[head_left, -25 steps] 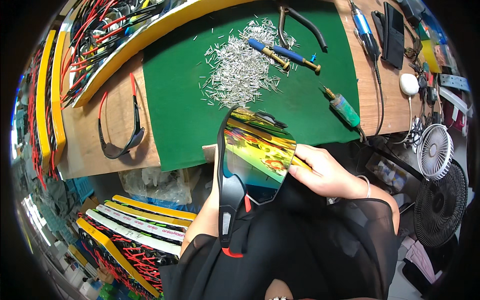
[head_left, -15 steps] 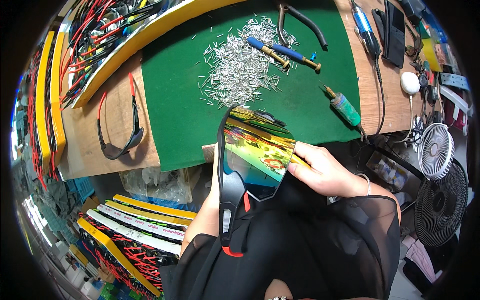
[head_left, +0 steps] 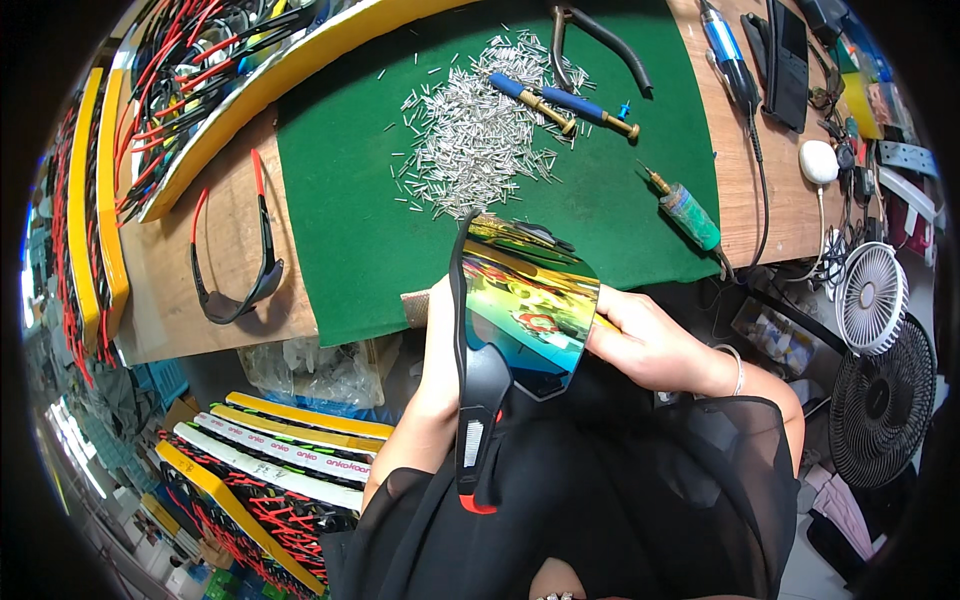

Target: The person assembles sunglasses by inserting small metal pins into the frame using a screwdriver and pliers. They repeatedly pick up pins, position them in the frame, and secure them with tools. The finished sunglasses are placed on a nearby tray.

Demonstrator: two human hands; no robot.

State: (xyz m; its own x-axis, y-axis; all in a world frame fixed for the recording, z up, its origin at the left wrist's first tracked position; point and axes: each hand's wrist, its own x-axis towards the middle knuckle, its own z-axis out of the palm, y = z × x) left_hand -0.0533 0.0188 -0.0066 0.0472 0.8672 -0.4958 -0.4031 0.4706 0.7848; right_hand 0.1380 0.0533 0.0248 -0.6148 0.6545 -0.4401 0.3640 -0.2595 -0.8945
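Observation:
A pair of wraparound sunglasses (head_left: 535,315) with a mirrored yellow-green lens and black frame is held up in front of my chest. One black temple with a red tip (head_left: 478,440) points down toward me. My left hand (head_left: 442,325) is behind the frame's left side, its fingers mostly hidden by the glasses. At the lens's right edge, my right hand (head_left: 640,338) is closed, thumb and fingers together; a narrow yellow strip shows between them, and I cannot tell what it is part of.
Beyond my hands, a green mat (head_left: 350,200) carries a pile of small metal pins (head_left: 475,140), two blue-handled screwdrivers (head_left: 575,103), pliers (head_left: 610,45) and a green-handled tool (head_left: 690,215). Dark glasses (head_left: 240,290) lie left, beside yellow-edged trays (head_left: 215,140). Fans (head_left: 872,300) stand right.
The sunglasses have shifted slightly to the right and turned a little, so the hanging temple now stands more upright. Both hands keep nearly the same places.

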